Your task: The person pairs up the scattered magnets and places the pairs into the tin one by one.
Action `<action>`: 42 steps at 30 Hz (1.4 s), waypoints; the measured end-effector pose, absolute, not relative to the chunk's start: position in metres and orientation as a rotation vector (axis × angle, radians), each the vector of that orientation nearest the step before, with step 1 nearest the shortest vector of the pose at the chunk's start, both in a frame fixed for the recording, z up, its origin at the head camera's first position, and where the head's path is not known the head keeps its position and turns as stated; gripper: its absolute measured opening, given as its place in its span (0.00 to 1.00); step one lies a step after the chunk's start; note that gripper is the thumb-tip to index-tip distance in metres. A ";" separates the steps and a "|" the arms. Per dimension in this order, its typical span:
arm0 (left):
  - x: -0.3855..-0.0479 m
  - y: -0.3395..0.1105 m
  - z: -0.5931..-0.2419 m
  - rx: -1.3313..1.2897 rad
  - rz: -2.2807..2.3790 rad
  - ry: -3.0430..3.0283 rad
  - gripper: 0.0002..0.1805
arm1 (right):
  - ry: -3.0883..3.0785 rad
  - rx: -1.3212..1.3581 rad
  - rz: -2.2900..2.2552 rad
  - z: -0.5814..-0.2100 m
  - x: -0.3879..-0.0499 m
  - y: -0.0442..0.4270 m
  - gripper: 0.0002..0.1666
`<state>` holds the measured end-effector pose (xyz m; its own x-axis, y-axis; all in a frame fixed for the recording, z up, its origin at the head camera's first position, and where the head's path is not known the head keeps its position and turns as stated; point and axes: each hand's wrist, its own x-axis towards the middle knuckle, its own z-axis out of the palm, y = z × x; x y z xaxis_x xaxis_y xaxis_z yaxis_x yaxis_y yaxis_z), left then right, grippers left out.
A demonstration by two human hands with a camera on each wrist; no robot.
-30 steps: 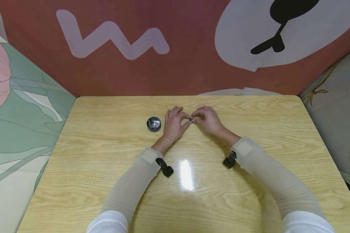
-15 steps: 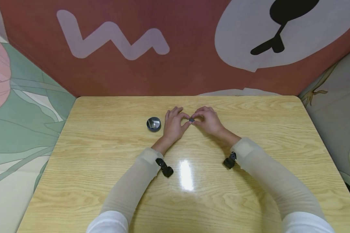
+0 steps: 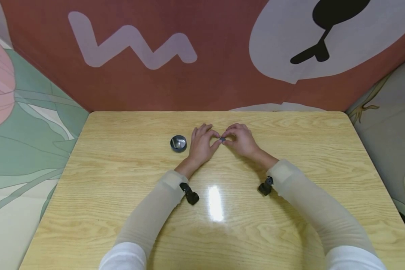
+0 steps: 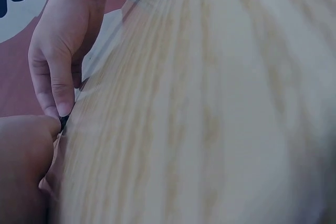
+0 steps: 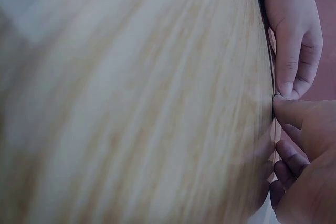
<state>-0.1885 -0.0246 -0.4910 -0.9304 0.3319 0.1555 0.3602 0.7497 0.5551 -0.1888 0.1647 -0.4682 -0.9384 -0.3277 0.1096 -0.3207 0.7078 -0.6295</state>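
Note:
Between the fingertips of both hands is a small dark piece (image 3: 222, 139), too small to tell its kind. My left hand (image 3: 201, 142) pinches it from the left with thumb and index finger, the other fingers spread behind. From the right, my right hand (image 3: 242, 139) pinches the same piece with thumb and index finger. In the left wrist view a bit of the dark piece (image 4: 63, 123) shows at the fingertips. The right wrist view leaves it mostly hidden. Left of the left hand stands a small round dark dish (image 3: 173, 149) with a shiny inside and a slim light thing in it.
Both hands work over the far half of a light wooden table (image 3: 121, 180). A red patterned wall (image 3: 222, 86) rises right behind its back edge. Black wrist cameras hang from both sleeves, low over the tabletop. A bright light reflection lies on the wood between the forearms.
The dark piece has turned slightly between the fingertips and shows a little more of its face than a second ago. Both hands stay almost in place.

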 end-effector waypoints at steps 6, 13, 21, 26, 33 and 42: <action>-0.189 -0.026 -0.487 -0.600 -0.962 -2.910 0.13 | 2.882 -0.530 -1.050 -0.468 -0.190 0.164 0.10; -0.188 -0.025 -0.479 -0.630 -0.943 -2.944 0.16 | 2.884 -0.527 -1.067 -0.467 -0.189 0.165 0.09; -0.186 -0.025 -0.466 -0.684 -0.817 -2.961 0.20 | 2.899 -0.542 -1.062 -0.471 -0.191 0.166 0.11; -0.185 -0.028 -0.455 -0.704 -0.802 -2.949 0.21 | 2.897 -0.541 -1.055 -0.470 -0.191 0.166 0.10; -0.184 -0.038 -0.445 -0.720 -0.747 -2.938 0.22 | 2.880 -0.525 -1.061 -0.470 -0.191 0.166 0.11; -0.180 -0.053 -0.434 -0.749 -0.699 -2.945 0.26 | 2.872 -0.523 -1.071 -0.468 -0.190 0.165 0.11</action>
